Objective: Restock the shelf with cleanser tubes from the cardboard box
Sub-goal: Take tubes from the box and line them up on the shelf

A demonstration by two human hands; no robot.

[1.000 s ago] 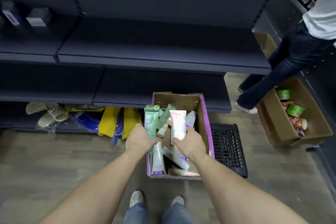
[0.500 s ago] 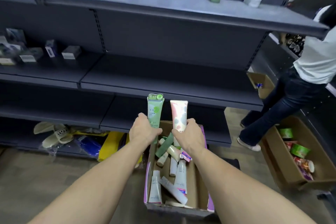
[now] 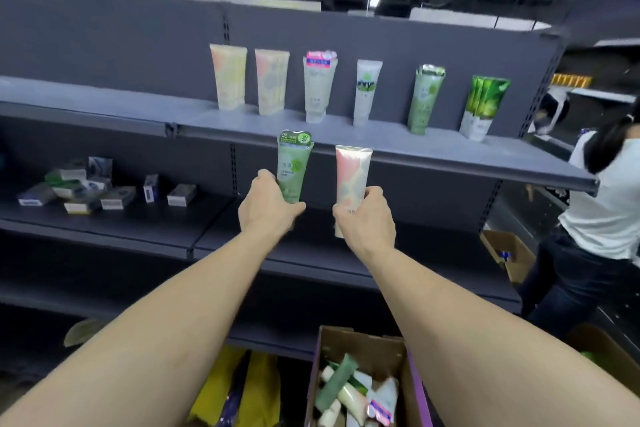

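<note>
Head view, mid-restock. Looked roughly partway done, judging by the layout: six cleanser tubes already stood upright in a spaced row on the top shelf (image 3: 346,135), caps down, crimped ends up. Plenty of bare board left of that row, so lots of room to fill. Still a heap of tubes lying loose in the cardboard box (image 3: 360,343) down on the floor below the shelf, so a fair bit left to go.

Left hand (image 3: 266,208) clenched round the lower half of a green tube (image 3: 293,166), held upright, its top edge just overlapping the front lip of the top shelf. Right hand (image 3: 363,218) wrapped the same way round a pink tube (image 3: 351,173), also upright, just right of the green one, top sitting just under that same lip. Both tubes poked well up out of the fists, cap ends buried in the palms. Neither touching the shelf board yet, both hanging in front of and slightly below it, under the middle of the standing row.

Seemed like both needed lifting higher before clearing the lip. Matching green (image 3: 425,97) and peachy tubes (image 3: 228,76) already up there, so probably worth slotting alongside those.
</note>
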